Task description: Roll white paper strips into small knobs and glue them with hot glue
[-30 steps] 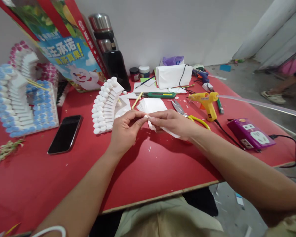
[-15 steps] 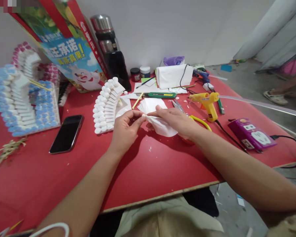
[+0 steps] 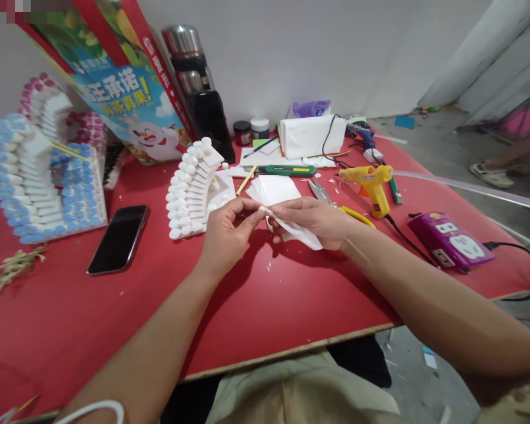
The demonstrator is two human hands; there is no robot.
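Between my hands is a thin white paper sheet (image 3: 298,232), gathered and twisted at its left end. My left hand (image 3: 232,228) pinches that small white tip with thumb and fingertips. My right hand (image 3: 313,221) is closed round the sheet, thumb on top, while its loose end hangs below the palm. Just behind my hands lies a stack of white paper sheets (image 3: 276,188). To the left stands a curved white piece (image 3: 189,197) edged with rows of round white tips. Pliers or scissors with yellow handles (image 3: 357,217) lie partly hidden behind my right hand.
A yellow glue gun (image 3: 371,182) and a purple power socket (image 3: 453,241) with cords sit right. A black phone (image 3: 119,240) and a blue-and-white stepped piece (image 3: 48,182) are left. Behind are a green cutter (image 3: 289,170), a thermos (image 3: 185,53) and a printed bag (image 3: 132,88).
My right hand has rolled over the sheet, its fingers now curled closer round it. The pinched tip has shifted slightly right, and the loose part looks narrower.
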